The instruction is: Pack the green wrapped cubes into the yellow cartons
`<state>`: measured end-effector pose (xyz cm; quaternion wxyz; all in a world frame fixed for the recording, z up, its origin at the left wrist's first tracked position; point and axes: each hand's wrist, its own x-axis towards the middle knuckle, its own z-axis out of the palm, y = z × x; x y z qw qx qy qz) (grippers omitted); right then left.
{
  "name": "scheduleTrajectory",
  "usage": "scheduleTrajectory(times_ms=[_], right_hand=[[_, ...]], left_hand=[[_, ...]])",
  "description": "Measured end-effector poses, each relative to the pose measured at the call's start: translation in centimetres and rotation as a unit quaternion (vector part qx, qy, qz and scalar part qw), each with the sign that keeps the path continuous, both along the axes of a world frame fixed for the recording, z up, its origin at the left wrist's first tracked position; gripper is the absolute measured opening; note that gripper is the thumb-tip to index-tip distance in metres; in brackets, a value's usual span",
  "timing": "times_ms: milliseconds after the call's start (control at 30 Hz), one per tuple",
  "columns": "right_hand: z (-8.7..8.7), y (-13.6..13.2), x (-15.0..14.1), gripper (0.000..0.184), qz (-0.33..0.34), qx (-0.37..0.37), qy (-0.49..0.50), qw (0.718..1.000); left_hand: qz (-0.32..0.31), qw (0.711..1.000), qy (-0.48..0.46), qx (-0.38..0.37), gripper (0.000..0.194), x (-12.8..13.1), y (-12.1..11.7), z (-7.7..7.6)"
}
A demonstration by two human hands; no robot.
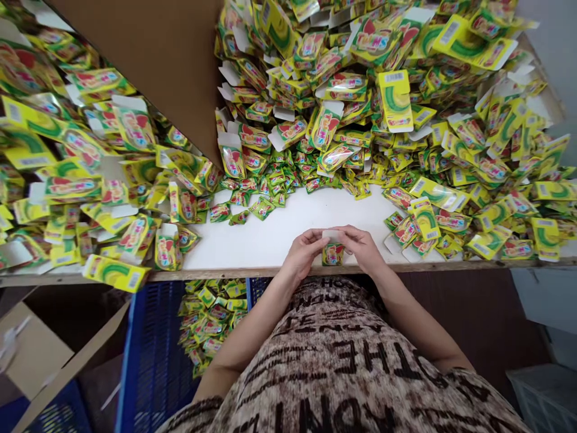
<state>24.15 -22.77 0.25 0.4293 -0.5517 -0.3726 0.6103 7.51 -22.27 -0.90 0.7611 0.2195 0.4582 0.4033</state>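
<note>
Yellow carton (332, 254), pinched by both my hands (303, 252) (360, 245) at the surface's (270, 237) near edge, could slip into the crate (153, 355); its flap seems half-tucked.

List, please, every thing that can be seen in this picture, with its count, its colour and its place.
small carton: one, yellow-green with red, between both hands at the table's near edge
loose cartons: too many to count, yellow-green with red, heaped over the far and side parts of the table
table: one, white top, bare patch in the middle
cardboard sheet: one, brown, upper left, standing in the heap
crate: one, blue, below the table's edge on the left, holding cartons
left hand: holds the small carton's left side
right hand: holds its right side
</note>
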Motion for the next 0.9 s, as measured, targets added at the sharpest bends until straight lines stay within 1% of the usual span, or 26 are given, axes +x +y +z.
scheduleTrajectory(times_ms=[67, 167, 233, 333, 400, 467, 533, 633, 700, 767, 833, 900], right_hand=[[-0.1, 0.0, 0.3, 0.033, 0.007, -0.013, 0.015, 1.0], [-0.3, 0.4, 0.6, 0.032, -0.001, -0.03, 0.026, 0.999], [-0.4, 0.6, 0.6, 0.032, 0.002, -0.027, 0.021, 0.999], [-0.7, 0.7, 0.3, 0.032, -0.008, -0.006, -0.003, 1.0], [-0.9, 0.6, 0.3, 0.03, -0.01, 0.014, -0.021, 1.0], [-1.1, 0.4, 0.4, 0.028, 0.002, 0.042, -0.038, 0.998], [-1.4, 0.2, 0.6, 0.026, 0.016, 0.072, -0.047, 0.996], [-2.0, -0.1, 0.9, 0.024, 0.022, 0.11, -0.054, 0.992], [-2.4, -0.3, 0.8, 0.021, 0.015, 0.152, -0.078, 0.985], [-2.6, -0.7, 0.7, 0.018, 0.01, 0.201, -0.11, 0.973], [-2.7, -1.3, 0.4, 0.015, 0.004, 0.24, -0.137, 0.961], [-2.8, -1.9, 0.1, 0.014, -0.005, 0.262, -0.164, 0.951]], left_hand=[[0.019, 0.997, 0.047, 0.064, 0.031, 0.0, 0.0, -0.4], [0.036, 0.98, 0.136, 0.14, 0.026, 0.2, 0.0, -1.2], [0.033, 0.973, 0.164, 0.156, 0.027, 0.3, 0.0, -1.7], [0.019, 0.973, 0.162, 0.164, 0.031, 0.3, 0.2, -2.1], [0.004, 0.965, 0.175, 0.195, 0.028, 0.2, 0.4, -2.1], [-0.007, 0.946, 0.21, 0.247, 0.023, 0.1, 0.5, -2.1], [-0.007, 0.919, 0.249, 0.305, 0.019, -0.2, 0.6, -2.1], [-0.022, 0.887, 0.276, 0.369, 0.017, -0.7, 0.4, -2.0], [-0.05, 0.88, 0.275, 0.384, 0.021, -1.0, 0.2, -2.1], [-0.073, 0.883, 0.269, 0.377, 0.025, -1.4, -0.1, -2.1], [-0.08, 0.888, 0.272, 0.362, 0.026, -1.6, -0.5, -2.2], [-0.086, 0.886, 0.283, 0.356, 0.028, -1.7, -0.9, -2.3]])
